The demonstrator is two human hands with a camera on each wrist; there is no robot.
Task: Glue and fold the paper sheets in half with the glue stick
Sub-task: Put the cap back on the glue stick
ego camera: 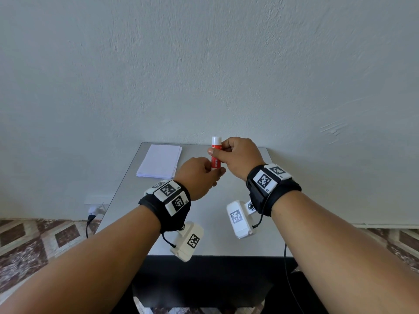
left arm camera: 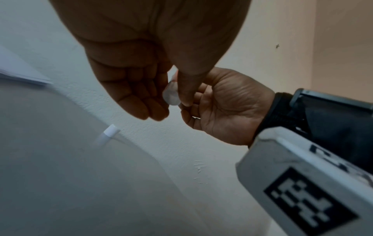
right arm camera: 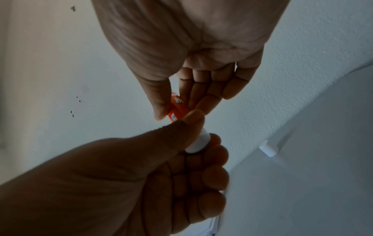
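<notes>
Glossy red plastic glue stick point(ego camera: 215, 155), matt white paper stack point(ego camera: 159, 163), smooth grey table point(ego camera: 127, 191), rough plastered wall point(ego camera: 204, 64)

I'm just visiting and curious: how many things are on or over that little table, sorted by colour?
Red and white: 1, the glue stick, gripped over the table by the left hand and right hand.
White: 2, the stack of paper sheets and a small cap at the table's far edge.
Grey: 1, the table itself.
Total: 4.
</notes>
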